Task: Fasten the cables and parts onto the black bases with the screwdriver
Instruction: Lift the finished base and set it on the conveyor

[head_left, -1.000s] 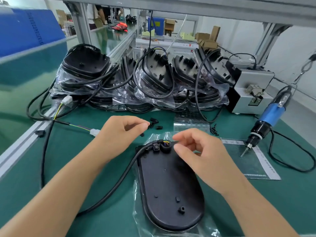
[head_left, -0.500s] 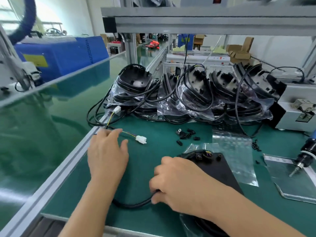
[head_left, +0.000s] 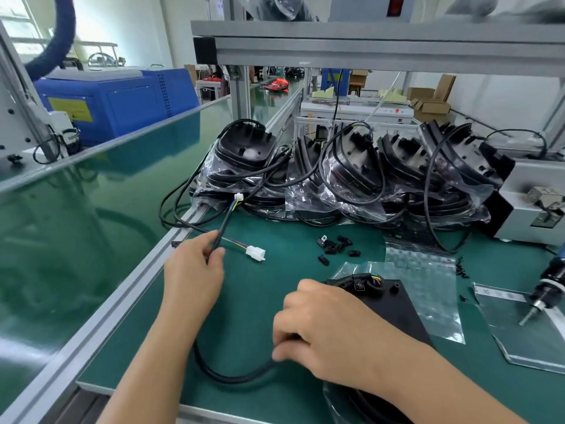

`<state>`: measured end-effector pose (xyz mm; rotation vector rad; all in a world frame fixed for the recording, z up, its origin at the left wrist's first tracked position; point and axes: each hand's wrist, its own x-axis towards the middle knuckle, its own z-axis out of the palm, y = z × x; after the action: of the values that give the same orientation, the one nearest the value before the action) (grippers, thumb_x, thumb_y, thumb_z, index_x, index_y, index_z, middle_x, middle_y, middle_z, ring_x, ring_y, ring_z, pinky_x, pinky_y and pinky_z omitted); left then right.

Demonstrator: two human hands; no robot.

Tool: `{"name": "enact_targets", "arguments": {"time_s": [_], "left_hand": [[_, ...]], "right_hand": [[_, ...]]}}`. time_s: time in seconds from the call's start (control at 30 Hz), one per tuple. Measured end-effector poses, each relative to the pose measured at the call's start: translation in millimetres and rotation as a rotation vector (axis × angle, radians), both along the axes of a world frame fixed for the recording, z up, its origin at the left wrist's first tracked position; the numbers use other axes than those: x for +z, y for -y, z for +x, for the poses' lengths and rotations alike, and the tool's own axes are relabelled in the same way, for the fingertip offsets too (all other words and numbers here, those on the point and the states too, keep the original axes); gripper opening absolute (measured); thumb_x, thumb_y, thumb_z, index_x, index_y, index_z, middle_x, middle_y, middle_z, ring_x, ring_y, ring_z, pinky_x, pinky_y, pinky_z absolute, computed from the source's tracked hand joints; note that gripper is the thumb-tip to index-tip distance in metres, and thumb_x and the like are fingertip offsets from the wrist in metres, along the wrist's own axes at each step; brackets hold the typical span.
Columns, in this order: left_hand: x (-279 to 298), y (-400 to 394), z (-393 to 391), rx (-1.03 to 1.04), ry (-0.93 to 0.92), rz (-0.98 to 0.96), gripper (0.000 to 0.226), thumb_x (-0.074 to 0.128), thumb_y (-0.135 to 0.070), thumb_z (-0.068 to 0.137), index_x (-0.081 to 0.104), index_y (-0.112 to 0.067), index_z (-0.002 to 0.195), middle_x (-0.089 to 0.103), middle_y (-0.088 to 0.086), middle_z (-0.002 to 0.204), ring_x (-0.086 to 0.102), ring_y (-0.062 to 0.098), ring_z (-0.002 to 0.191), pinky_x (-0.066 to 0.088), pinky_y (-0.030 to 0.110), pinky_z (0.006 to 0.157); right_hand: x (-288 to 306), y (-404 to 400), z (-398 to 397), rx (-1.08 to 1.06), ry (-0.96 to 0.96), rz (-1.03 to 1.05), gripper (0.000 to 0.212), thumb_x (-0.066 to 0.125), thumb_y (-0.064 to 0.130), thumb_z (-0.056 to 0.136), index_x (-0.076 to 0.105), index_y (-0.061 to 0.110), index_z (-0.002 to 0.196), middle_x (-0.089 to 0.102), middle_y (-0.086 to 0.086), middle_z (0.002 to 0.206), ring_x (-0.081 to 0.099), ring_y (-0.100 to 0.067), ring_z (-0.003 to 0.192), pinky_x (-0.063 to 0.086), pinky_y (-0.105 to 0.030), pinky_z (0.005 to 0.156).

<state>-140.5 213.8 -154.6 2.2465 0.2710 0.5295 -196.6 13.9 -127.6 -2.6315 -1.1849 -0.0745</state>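
Observation:
A black base (head_left: 397, 310) lies on a clear bag in front of me, with a small clip and coloured wires at its far end. Its black cable (head_left: 232, 373) loops off to the left. My left hand (head_left: 194, 270) pinches the cable just behind its white connector (head_left: 256, 253). My right hand (head_left: 324, 328) curls its fingers round the cable beside the base and covers the base's near part. The blue electric screwdriver (head_left: 547, 289) hangs at the right edge, tip down over a plastic sheet.
Several bagged black bases with cables (head_left: 336, 175) are heaped at the back. Loose black clips (head_left: 334, 244) and small screws (head_left: 461, 267) lie on the green mat. A grey screw feeder (head_left: 532, 206) stands at the right. The aluminium bench rail (head_left: 101, 313) runs along the left.
My view swung left and up. The left hand went from lying flat near the rail to pinching the cable by the connector. The right hand keeps hold of the cable beside the base.

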Motion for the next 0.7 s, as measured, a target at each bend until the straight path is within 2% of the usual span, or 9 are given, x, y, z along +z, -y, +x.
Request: {"name": "enact_targets", "arguments": {"time_s": [0.07, 0.13, 0.23, 0.3, 0.33, 0.4, 0.5, 0.63, 0.7], "left_hand": [[13.9, 14.0, -8.0, -0.167, 0.029, -0.221, 0.027, 0.063, -0.013, 0.091, 0.067, -0.027, 0.114, 0.064, -0.008, 0.064, 0.063, 0.003, 0.055, 0.046, 0.028, 0.061], [25.8, 28.3, -15.7, -0.297, 0.07, -0.282, 0.028, 0.066, -0.014, 0.089, 0.068, -0.033, 0.109, 0.065, -0.007, 0.062, 0.059, 0.0, 0.052, 0.046, 0.02, 0.055], [40.7, 53.5, -28.8, -0.431, 0.119, -0.189, 0.027, 0.07, -0.014, 0.085, 0.072, -0.032, 0.105, 0.066, -0.002, 0.069, 0.061, 0.001, 0.056, 0.04, 0.008, 0.052], [47.5, 74.3, -39.9, -0.516, 0.172, -0.004, 0.025, 0.072, -0.016, 0.084, 0.073, -0.03, 0.104, 0.063, -0.008, 0.071, 0.059, 0.003, 0.064, 0.044, 0.013, 0.063], [50.7, 85.2, -45.2, -0.568, 0.211, 0.097, 0.02, 0.072, -0.016, 0.084, 0.074, -0.028, 0.1, 0.061, -0.008, 0.072, 0.056, 0.006, 0.068, 0.045, 0.019, 0.068], [55.3, 103.0, -54.1, -0.703, 0.265, 0.232, 0.01, 0.07, -0.019, 0.084, 0.072, -0.018, 0.094, 0.057, -0.006, 0.073, 0.051, 0.011, 0.073, 0.043, 0.029, 0.071], [59.5, 115.5, -64.2, -0.908, 0.229, 0.252, 0.017, 0.064, -0.031, 0.087, 0.066, -0.017, 0.097, 0.053, -0.005, 0.079, 0.05, 0.01, 0.074, 0.042, 0.026, 0.07], [56.0, 128.4, -74.0, -1.128, 0.16, 0.194, 0.033, 0.065, -0.033, 0.087, 0.065, -0.026, 0.119, 0.053, -0.016, 0.089, 0.049, -0.007, 0.083, 0.036, 0.005, 0.076], [46.7, 136.3, -76.7, -1.193, 0.143, 0.244, 0.04, 0.065, -0.035, 0.087, 0.062, -0.023, 0.125, 0.055, -0.018, 0.102, 0.048, -0.008, 0.098, 0.036, 0.008, 0.089]], "right_hand": [[5.5, 9.5, -0.2, -0.055, -0.023, 0.152, 0.019, 0.058, 0.039, 0.094, 0.07, 0.025, 0.094, 0.062, 0.006, 0.091, 0.049, -0.013, 0.089, 0.038, -0.025, 0.082], [10.4, 29.4, 0.3, -0.242, 0.021, 0.395, 0.013, 0.062, 0.033, 0.092, 0.072, 0.026, 0.09, 0.066, 0.009, 0.086, 0.057, -0.006, 0.085, 0.042, -0.021, 0.081], [16.9, 63.1, 1.5, -0.583, 0.007, 0.802, 0.011, 0.06, 0.031, 0.094, 0.068, 0.037, 0.095, 0.07, 0.012, 0.08, 0.064, -0.003, 0.072, 0.046, -0.015, 0.066], [18.4, 79.3, 2.9, -0.655, -0.1, 0.977, 0.022, 0.055, 0.034, 0.095, 0.059, 0.044, 0.114, 0.071, 0.013, 0.085, 0.067, -0.004, 0.07, 0.05, -0.02, 0.058], [19.7, 84.4, 1.4, -0.657, -0.117, 0.987, 0.031, 0.054, 0.031, 0.095, 0.053, 0.049, 0.12, 0.071, 0.01, 0.087, 0.068, -0.005, 0.073, 0.051, -0.021, 0.058], [20.9, 93.5, -4.7, -0.613, -0.007, 0.808, 0.044, 0.058, 0.017, 0.093, 0.053, 0.051, 0.121, 0.067, 0.008, 0.092, 0.064, -0.005, 0.083, 0.048, -0.015, 0.07], [25.5, 106.6, -16.1, -0.583, 0.246, 0.494, 0.034, 0.065, 0.003, 0.088, 0.071, 0.026, 0.112, 0.061, 0.008, 0.096, 0.056, -0.007, 0.086, 0.04, -0.005, 0.074], [24.9, 115.3, -25.4, -0.585, -0.113, 0.748, 0.018, 0.066, 0.017, 0.086, 0.076, 0.031, 0.092, 0.067, 0.018, 0.087, 0.065, 0.0, 0.078, 0.046, -0.007, 0.067], [16.4, 116.1, -24.6, -0.631, -0.228, 0.836, 0.012, 0.072, 0.019, 0.081, 0.074, 0.031, 0.084, 0.071, 0.018, 0.082, 0.067, 0.0, 0.073, 0.049, -0.011, 0.065]]}}
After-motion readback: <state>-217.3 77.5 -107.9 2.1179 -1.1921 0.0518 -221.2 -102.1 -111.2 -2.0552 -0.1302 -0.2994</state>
